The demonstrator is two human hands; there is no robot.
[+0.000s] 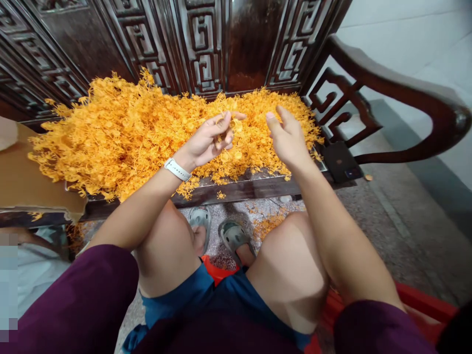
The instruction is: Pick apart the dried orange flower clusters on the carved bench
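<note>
At the far left a blurred patch (8,287) is seen, and what it covers cannot be told. A big heap of orange plastic bits (121,132) is spread on the dark wooden bench (236,189). A small orange bit (225,139) is pinched in the curled fingers of the left hand (206,142), while the right hand (287,140) is held open beside it, touching nothing.

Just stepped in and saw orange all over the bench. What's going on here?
A seated person is working over a heap of orange plastic sprigs piled on a dark carved wooden bench. The left hand, with a white watch at its wrist, pinches a small orange piece between its fingertips. The right hand is held open just beside it, above the pile, holding nothing visible. A few orange bits lie on the floor by the person's sandals.
</note>
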